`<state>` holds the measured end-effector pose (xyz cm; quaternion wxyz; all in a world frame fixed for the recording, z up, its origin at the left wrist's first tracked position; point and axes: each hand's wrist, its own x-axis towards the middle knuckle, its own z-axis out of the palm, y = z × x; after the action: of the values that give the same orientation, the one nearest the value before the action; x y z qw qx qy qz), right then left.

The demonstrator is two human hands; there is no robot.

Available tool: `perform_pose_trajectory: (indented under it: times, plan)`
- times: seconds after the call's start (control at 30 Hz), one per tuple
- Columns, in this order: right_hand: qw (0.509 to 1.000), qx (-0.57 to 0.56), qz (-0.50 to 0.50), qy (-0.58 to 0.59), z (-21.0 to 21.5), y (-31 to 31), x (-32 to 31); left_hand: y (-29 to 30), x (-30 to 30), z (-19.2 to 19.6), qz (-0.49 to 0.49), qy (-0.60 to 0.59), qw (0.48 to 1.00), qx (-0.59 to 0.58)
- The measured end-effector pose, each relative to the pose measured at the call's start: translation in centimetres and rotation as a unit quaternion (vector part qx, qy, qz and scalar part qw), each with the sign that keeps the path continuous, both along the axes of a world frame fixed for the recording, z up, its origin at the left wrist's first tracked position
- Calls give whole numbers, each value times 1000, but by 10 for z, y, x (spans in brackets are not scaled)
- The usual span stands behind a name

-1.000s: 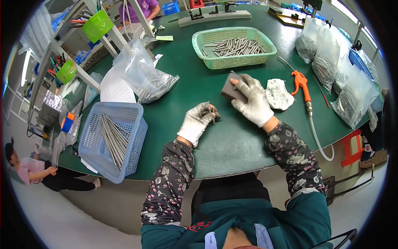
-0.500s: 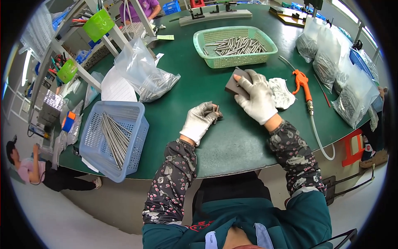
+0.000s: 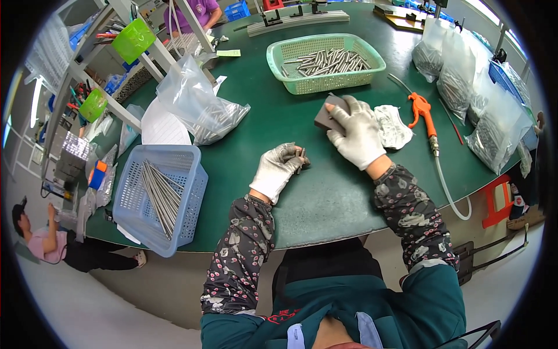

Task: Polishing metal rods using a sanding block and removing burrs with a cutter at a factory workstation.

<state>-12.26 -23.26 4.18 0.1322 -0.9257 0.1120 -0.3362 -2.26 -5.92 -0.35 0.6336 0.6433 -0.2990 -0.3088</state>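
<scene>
My left hand (image 3: 278, 170), in a white glove with darkened fingertips, is closed over the green table. Between its thumb and fingers show the ends of a few short metal pins (image 3: 300, 158); how many it holds is hidden. Further forward and to the right, my right hand (image 3: 357, 132), also gloved, with a bare thumb or fingertip showing, grips a dark grey-brown block (image 3: 324, 119). The fingers cover much of that block. Just right of this hand lies a crumpled white cloth (image 3: 393, 127).
A green basket (image 3: 279, 81) of short metal pins stands ahead. At left are a blue basket (image 3: 200, 189) with long rods and a plastic bag (image 3: 218, 119) of metal parts. An orange air gun (image 3: 423, 113) with hose and several filled bags (image 3: 494, 139) lie right. Two people are beyond.
The whole picture has shifted slightly. Both hands keep nearly the same place and grip, the left on the pins and the right on the block.
</scene>
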Motion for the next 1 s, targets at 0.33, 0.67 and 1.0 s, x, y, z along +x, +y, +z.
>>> perform_pose_trajectory:
  times: [0.33,0.67,1.0]
  plan:
    - [993,18,112,-34,2,23,-11,0,-5,-1,-1,29,998,-47]
    - [974,-21,224,-29,-5,27,-5,1,-10,8,33,-27,999,5]
    - [989,-5,151,5,-2,30,-11,2,-6,8,2,-63,997,43]
